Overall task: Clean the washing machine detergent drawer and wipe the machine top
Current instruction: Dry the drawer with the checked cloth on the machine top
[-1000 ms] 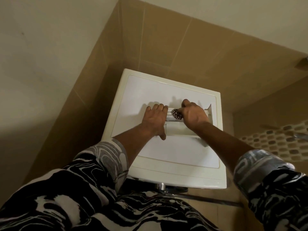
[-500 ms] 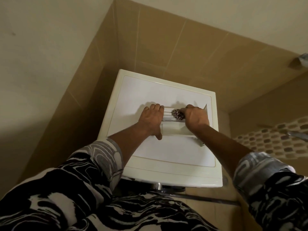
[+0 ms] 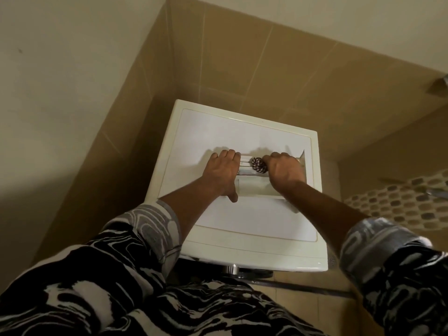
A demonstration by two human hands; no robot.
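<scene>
White machine top (image 3: 218, 141) fills the middle of the head view, set into a corner of tan tiled wall (image 3: 242, 69). The pale drawer (image 3: 252, 187) lies flat on it, right of centre and lengthwise across, with its right end near the top's right edge. The left hand (image 3: 221, 174) holds the drawer's left end, fingers curled over the far edge and thumb pointing down along the near side. The right hand (image 3: 284, 172) is a fist clamped on a brush (image 3: 259, 164), whose round head, striped dark and light, sticks out leftward and sits against the drawer's far part, between the two hands. Black-and-white patterned sleeves (image 3: 150, 229) cover both forearms up to near the elbows. A mosaic strip (image 3: 400, 204) runs along the wall at right.
</scene>
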